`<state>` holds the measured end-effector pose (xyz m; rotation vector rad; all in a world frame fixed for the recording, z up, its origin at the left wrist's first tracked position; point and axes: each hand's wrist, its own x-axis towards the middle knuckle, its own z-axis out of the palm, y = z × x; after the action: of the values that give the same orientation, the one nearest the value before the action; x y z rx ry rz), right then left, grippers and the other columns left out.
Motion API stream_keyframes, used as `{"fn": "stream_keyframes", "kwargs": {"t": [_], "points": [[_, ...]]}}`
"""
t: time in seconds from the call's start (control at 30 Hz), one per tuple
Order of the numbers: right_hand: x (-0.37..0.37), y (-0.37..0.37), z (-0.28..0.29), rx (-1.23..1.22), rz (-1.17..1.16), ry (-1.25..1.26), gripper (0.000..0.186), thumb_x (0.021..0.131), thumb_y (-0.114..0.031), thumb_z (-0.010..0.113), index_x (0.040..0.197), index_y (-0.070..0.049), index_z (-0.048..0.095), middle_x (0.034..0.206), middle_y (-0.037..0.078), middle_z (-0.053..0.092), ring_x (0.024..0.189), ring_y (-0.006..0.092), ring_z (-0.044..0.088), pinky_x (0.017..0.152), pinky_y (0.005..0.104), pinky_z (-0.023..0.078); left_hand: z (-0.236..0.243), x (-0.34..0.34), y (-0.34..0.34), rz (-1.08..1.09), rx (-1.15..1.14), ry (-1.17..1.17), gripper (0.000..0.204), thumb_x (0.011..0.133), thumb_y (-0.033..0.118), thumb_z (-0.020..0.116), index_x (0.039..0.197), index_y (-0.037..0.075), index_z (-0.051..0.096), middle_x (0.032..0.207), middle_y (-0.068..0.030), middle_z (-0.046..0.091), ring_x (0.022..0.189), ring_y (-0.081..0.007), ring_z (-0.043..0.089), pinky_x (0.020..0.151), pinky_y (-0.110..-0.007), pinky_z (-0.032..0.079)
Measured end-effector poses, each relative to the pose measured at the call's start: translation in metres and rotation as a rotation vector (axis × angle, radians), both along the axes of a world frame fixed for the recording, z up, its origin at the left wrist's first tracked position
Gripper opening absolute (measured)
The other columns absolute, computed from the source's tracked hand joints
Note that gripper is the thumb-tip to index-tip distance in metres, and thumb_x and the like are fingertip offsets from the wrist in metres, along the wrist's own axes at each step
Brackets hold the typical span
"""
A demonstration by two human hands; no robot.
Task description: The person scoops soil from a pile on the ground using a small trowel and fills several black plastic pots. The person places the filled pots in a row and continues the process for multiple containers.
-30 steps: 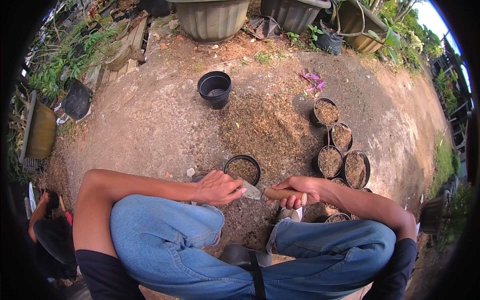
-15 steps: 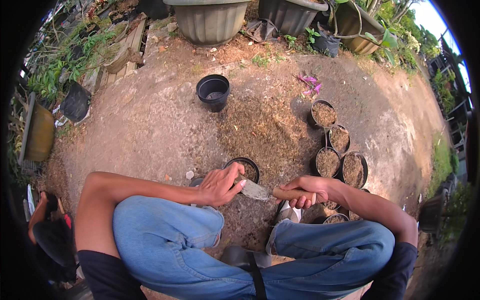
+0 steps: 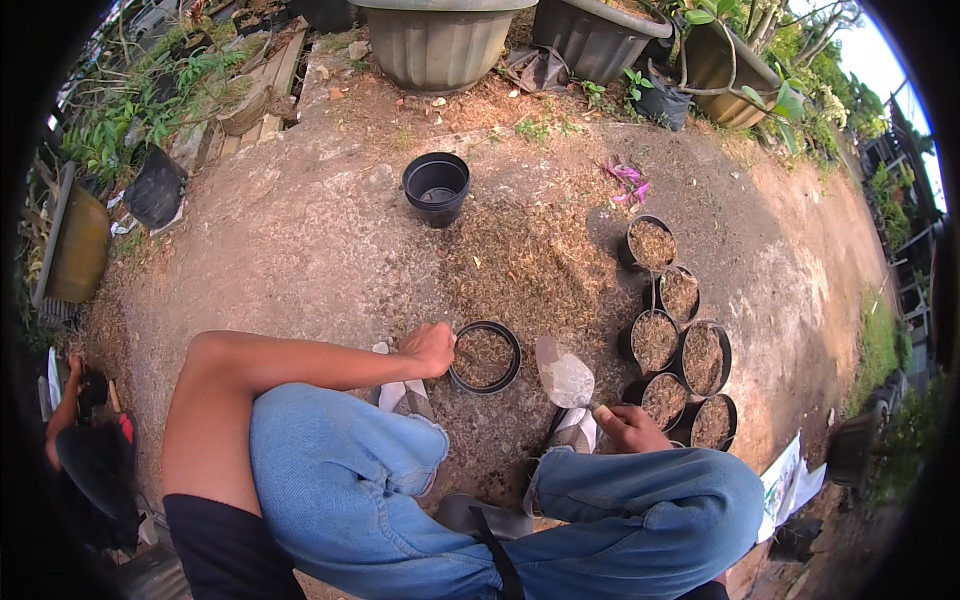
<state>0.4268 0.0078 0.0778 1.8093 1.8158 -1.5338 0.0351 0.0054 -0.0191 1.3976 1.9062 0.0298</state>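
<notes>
My left hand (image 3: 430, 349) is closed at the left rim of a round black plant pot (image 3: 517, 352), its fingertips partly hidden. Inside that pot lies brown, crumbly soil mix (image 3: 484, 357). My right hand (image 3: 636, 431) grips the handle of a trowel (image 3: 566, 378), low beside my right knee. The trowel's pale, dirt-smeared blade points away from me, just right of the pot and apart from it. A loose heap of brown soil mix (image 3: 530, 260) spreads over the ground beyond the pot.
Several filled black pots (image 3: 703, 358) cluster on the right. A bare black pot (image 3: 437, 188) stands farther off, left of the heap. Pink-purple petals (image 3: 628, 183) lie beyond the cluster. Large planters (image 3: 440, 50) line the far edge. Another person (image 3: 92, 450) is at the left.
My left hand has left the trowel blade and moved left to the pot's rim. My right hand has shifted right and nearer me, swinging the blade to point away. The view has shifted slightly.
</notes>
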Motion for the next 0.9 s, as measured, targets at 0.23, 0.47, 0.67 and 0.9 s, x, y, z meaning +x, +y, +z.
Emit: {"fn": "stream_keyframes", "kwargs": {"t": [0.23,0.47,0.67,0.9], "points": [[-0.013,-0.024,-0.071,0.096,0.093,-0.136,0.060,0.101,-0.054,0.055,0.120,0.001,0.070,0.105,0.032,0.070,0.107,0.0498,0.065,0.092,0.0529,0.050,-0.004,-0.006,0.001,-0.087,0.083,0.038,0.026,0.095,0.019,0.058,0.095,-0.004,0.071,0.095,-0.0294,0.071,0.093,-0.0466,0.070,0.081,-0.055,0.057],[-0.106,0.063,-0.152,0.291,0.086,0.085,0.056,0.105,-0.047,0.052,0.090,0.006,0.064,0.060,0.015,0.063,0.051,0.0242,0.066,0.055,0.0404,0.052,0.002,-0.010,-0.004,-0.153,0.168,0.022,0.029,0.095,0.023,0.056,0.088,-0.003,0.067,0.090,-0.0290,0.070,0.088,-0.0471,0.070,0.078,-0.057,0.056],[-0.171,0.112,-0.119,0.204,0.079,0.122,0.051,0.105,-0.039,0.051,0.088,0.007,0.064,0.061,0.018,0.064,0.053,0.0301,0.068,0.060,0.0468,0.053,0.002,-0.009,-0.002,-0.131,0.124,-0.001,0.028,0.098,0.021,0.053,0.090,-0.002,0.067,0.086,-0.0288,0.069,0.091,-0.0480,0.068,0.082,-0.057,0.054],[-0.135,0.093,-0.125,0.267,0.082,0.170,0.052,0.106,-0.043,0.050,0.089,0.004,0.065,0.057,0.009,0.059,0.049,0.0195,0.062,0.051,0.0382,0.049,-0.008,-0.012,0.002,-0.124,0.027,-0.068,0.029,0.094,0.023,0.057,0.093,-0.004,0.070,0.097,-0.0286,0.071,0.095,-0.0462,0.070,0.084,-0.054,0.056]]}}
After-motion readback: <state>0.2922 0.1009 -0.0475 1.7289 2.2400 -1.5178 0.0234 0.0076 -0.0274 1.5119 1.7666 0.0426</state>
